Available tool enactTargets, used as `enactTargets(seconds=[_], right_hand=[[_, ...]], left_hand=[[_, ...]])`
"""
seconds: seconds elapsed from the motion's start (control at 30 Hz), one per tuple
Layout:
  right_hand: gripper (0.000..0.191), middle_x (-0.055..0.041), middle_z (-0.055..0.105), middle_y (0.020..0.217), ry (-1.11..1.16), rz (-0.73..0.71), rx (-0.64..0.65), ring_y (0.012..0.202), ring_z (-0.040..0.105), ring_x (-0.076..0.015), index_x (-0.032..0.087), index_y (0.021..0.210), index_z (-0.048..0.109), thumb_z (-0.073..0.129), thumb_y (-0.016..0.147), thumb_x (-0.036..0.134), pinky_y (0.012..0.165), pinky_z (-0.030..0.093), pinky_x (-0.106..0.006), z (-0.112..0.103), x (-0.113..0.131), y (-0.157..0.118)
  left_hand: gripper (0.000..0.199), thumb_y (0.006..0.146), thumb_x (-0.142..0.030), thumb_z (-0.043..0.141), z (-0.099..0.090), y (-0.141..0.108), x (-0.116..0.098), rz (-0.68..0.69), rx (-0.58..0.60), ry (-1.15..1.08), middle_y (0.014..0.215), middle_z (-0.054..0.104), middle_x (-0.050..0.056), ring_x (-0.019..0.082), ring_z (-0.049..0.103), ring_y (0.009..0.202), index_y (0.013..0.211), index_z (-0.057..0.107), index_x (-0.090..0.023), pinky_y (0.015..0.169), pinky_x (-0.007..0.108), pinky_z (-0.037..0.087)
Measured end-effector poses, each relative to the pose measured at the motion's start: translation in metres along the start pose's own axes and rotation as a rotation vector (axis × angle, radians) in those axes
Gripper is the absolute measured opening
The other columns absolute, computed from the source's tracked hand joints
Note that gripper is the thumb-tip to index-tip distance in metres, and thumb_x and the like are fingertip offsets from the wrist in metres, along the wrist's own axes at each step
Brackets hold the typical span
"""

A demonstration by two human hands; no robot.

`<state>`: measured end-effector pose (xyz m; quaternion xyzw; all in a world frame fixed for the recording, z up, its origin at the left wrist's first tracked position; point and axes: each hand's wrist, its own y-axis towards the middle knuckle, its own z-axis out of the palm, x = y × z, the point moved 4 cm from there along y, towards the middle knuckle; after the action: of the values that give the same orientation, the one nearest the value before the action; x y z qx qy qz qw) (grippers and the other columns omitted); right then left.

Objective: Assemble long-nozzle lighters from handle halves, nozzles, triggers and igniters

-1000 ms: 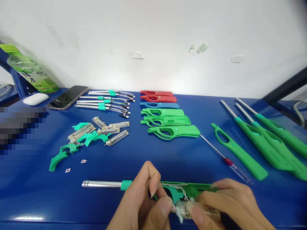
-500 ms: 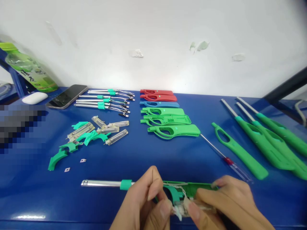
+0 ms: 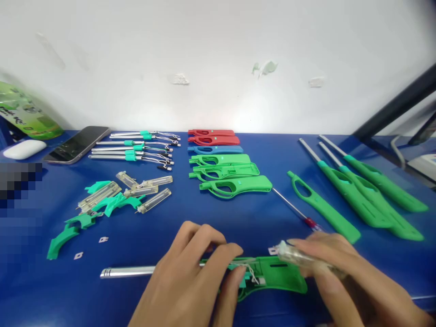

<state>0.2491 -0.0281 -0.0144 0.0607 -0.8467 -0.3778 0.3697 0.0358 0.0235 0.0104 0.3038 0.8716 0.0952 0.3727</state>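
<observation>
An open green lighter shell (image 3: 284,272) lies near the table's front edge, with a metal tube (image 3: 127,271) reaching out to its left. My left hand (image 3: 200,272) is over the front part of the shell, its fingers closed on the teal trigger piece (image 3: 243,281). White wires (image 3: 251,272) run inside the shell beside that hand. Pinched in my right hand (image 3: 335,268) is a clear fuel tank (image 3: 296,255), held above the shell's right end. A small white clip (image 3: 273,250) sits at the tank's tip.
Several clear tanks (image 3: 155,200) and teal triggers (image 3: 63,240) lie left. Metal tubes with wires (image 3: 116,154), a phone (image 3: 78,144) and a bottle (image 3: 30,116) are behind. Red, blue and green shells (image 3: 238,184) lie mid-table; a screwdriver (image 3: 289,202) and long green lighters (image 3: 354,195) lie right.
My right hand has lifted the tank out to the right, away from the shell. My left hand has moved from the tank's tip onto the trigger area. The view has shifted slightly right.
</observation>
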Motion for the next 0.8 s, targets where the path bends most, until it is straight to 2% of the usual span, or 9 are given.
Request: enactTargets(seconds=[0.1, 0.17, 0.23, 0.3, 0.43, 0.6, 0.8], right_hand=[[0.016, -0.0028, 0.078, 0.082, 0.002, 0.04, 0.033, 0.073, 0.076, -0.0237, 0.026, 0.097, 0.078, 0.062, 0.099, 0.027, 0.066, 0.062, -0.035, -0.002, 0.001, 0.004], [0.014, -0.0009, 0.078, 0.08, -0.007, 0.039, 0.131, 0.071, 0.076, -0.0217, 0.025, 0.093, 0.076, 0.063, 0.098, 0.024, 0.068, 0.062, -0.033, -0.002, 0.0, 0.009], [0.013, 0.0009, 0.079, 0.082, -0.013, 0.016, 0.233, 0.071, 0.076, -0.0197, 0.026, 0.094, 0.075, 0.064, 0.098, 0.022, 0.067, 0.061, -0.03, -0.001, -0.001, 0.012], [0.013, 0.0018, 0.079, 0.083, -0.021, -0.004, 0.281, 0.073, 0.076, -0.0183, 0.026, 0.096, 0.074, 0.062, 0.098, 0.021, 0.066, 0.059, -0.028, 0.001, -0.001, 0.013], [0.015, 0.0023, 0.077, 0.081, -0.038, 0.024, 0.291, 0.075, 0.076, -0.0179, 0.028, 0.098, 0.074, 0.061, 0.1, 0.02, 0.067, 0.059, -0.027, 0.005, 0.0, 0.013], [0.014, 0.0029, 0.076, 0.083, -0.026, 0.026, 0.305, 0.076, 0.075, -0.0158, 0.028, 0.101, 0.073, 0.06, 0.101, 0.021, 0.07, 0.058, -0.026, 0.007, 0.002, 0.013], [0.012, 0.003, 0.075, 0.083, 0.004, 0.038, 0.306, 0.075, 0.073, -0.015, 0.028, 0.101, 0.072, 0.061, 0.102, 0.022, 0.073, 0.056, -0.027, 0.007, 0.003, 0.012]], left_hand=[[0.015, 0.1, -0.017, 0.06, 0.016, 0.004, 0.008, 0.092, 0.079, 0.105, 0.104, 0.069, 0.006, 0.023, 0.061, 0.094, 0.108, 0.072, -0.023, 0.081, 0.038, 0.06], [0.014, 0.102, -0.016, 0.057, 0.022, 0.003, 0.011, 0.084, 0.119, 0.094, 0.105, 0.067, 0.006, 0.022, 0.058, 0.095, 0.101, 0.07, -0.022, 0.082, 0.038, 0.058], [0.018, 0.103, -0.014, 0.054, 0.026, 0.001, 0.011, 0.092, 0.138, 0.073, 0.103, 0.066, 0.005, 0.021, 0.056, 0.094, 0.096, 0.068, -0.021, 0.081, 0.038, 0.056], [0.019, 0.104, -0.012, 0.053, 0.027, 0.0, 0.01, 0.105, 0.143, 0.076, 0.101, 0.065, 0.005, 0.021, 0.055, 0.093, 0.096, 0.068, -0.021, 0.08, 0.038, 0.054], [0.022, 0.104, -0.011, 0.051, 0.029, -0.002, 0.012, 0.117, 0.159, 0.112, 0.102, 0.066, 0.005, 0.021, 0.054, 0.092, 0.1, 0.069, -0.022, 0.082, 0.04, 0.053], [0.026, 0.103, -0.009, 0.052, 0.029, -0.004, 0.016, 0.133, 0.157, 0.106, 0.107, 0.068, 0.005, 0.021, 0.056, 0.095, 0.114, 0.07, -0.024, 0.082, 0.04, 0.054], [0.024, 0.102, -0.007, 0.054, 0.026, -0.007, 0.014, 0.153, 0.134, 0.096, 0.104, 0.069, 0.004, 0.02, 0.056, 0.091, 0.112, 0.069, -0.023, 0.079, 0.039, 0.053]])
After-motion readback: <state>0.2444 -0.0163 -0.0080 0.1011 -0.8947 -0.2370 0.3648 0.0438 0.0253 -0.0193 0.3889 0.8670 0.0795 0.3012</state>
